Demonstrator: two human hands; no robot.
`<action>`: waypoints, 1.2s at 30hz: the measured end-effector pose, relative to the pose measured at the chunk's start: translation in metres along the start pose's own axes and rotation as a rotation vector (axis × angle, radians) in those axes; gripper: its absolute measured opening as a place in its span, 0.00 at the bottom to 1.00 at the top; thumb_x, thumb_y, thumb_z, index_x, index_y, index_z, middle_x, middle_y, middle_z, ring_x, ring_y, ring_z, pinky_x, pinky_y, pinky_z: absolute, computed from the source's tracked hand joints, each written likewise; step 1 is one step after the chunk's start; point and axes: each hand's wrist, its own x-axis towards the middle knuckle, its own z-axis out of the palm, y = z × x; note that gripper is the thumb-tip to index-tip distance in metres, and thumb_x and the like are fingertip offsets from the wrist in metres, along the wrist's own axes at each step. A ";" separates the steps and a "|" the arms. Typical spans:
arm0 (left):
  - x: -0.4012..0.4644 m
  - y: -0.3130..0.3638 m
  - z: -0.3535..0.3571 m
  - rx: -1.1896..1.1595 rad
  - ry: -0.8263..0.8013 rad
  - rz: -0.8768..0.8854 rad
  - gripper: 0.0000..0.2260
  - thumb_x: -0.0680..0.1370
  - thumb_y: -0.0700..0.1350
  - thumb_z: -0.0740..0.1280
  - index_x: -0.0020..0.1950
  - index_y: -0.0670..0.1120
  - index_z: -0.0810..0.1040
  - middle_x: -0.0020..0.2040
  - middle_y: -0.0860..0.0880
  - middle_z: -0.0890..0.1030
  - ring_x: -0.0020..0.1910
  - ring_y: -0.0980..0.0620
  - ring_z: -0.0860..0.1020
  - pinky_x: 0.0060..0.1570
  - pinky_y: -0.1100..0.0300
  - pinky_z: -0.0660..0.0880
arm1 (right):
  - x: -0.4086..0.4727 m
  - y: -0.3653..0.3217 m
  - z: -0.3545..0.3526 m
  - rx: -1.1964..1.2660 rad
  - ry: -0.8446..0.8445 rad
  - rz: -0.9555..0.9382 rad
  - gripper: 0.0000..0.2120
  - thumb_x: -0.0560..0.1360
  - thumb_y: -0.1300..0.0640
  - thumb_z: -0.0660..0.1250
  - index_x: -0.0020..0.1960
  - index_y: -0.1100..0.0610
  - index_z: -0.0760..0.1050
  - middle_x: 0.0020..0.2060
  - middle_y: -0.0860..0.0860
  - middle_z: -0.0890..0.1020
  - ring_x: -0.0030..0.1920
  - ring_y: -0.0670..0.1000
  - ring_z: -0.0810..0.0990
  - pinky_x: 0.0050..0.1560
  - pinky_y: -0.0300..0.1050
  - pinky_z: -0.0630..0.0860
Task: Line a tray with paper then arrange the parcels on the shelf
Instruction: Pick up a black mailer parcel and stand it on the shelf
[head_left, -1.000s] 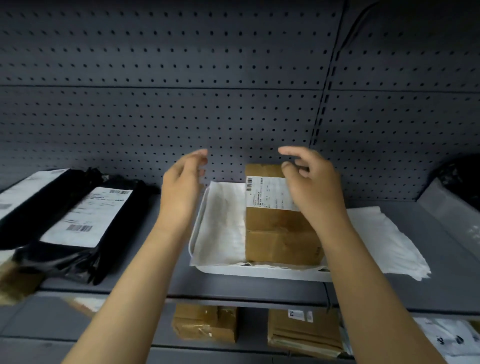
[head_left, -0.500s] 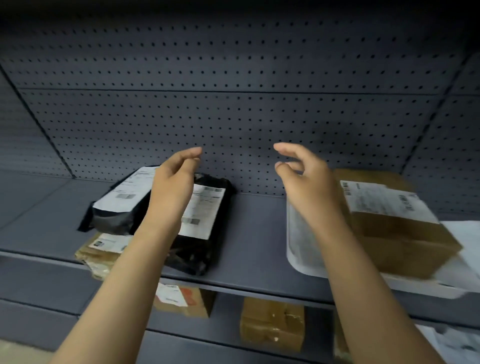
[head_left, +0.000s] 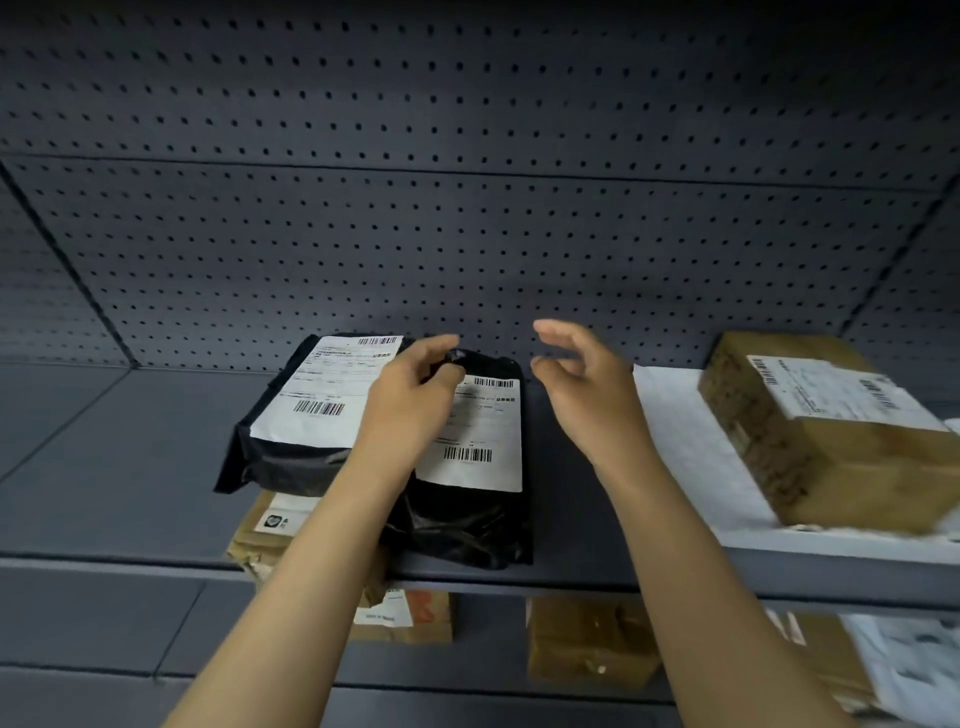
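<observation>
Parcel depot or stockroom: grey metal shelf (head_left: 130, 467) units, perforated back panel (head_left: 467, 234), barcode-labelled black mailer bags (head_left: 467, 467), taped cardboard parcels (head_left: 831, 431).

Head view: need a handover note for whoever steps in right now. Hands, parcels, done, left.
Left hand: open, over the right black mailer, grip not confirmed.
Right hand: open, empty, in the air beside it.
Done: tray lined with white paper; brown box sits in it.
Left: two black mailers, the other overlapping a brown parcel at the shelf edge, all unarranged.
</observation>
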 end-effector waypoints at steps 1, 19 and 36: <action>0.001 -0.003 0.002 0.007 -0.011 0.006 0.17 0.79 0.43 0.66 0.67 0.52 0.80 0.58 0.56 0.84 0.60 0.56 0.81 0.68 0.56 0.73 | 0.000 0.000 0.001 -0.009 0.000 0.004 0.16 0.79 0.58 0.65 0.65 0.45 0.77 0.58 0.38 0.78 0.49 0.30 0.76 0.49 0.27 0.69; 0.005 0.005 -0.132 0.105 0.238 -0.020 0.14 0.81 0.46 0.65 0.64 0.58 0.80 0.65 0.54 0.80 0.68 0.53 0.75 0.63 0.56 0.70 | 0.000 -0.050 0.090 0.027 -0.184 -0.027 0.19 0.81 0.57 0.63 0.70 0.47 0.74 0.67 0.42 0.76 0.54 0.39 0.78 0.46 0.29 0.69; 0.046 -0.070 -0.161 -0.170 -0.216 -0.249 0.22 0.72 0.56 0.68 0.65 0.54 0.82 0.58 0.51 0.86 0.56 0.49 0.84 0.59 0.49 0.81 | -0.021 -0.052 0.174 -0.217 0.056 0.287 0.26 0.77 0.54 0.63 0.75 0.48 0.71 0.63 0.44 0.82 0.48 0.43 0.82 0.47 0.36 0.76</action>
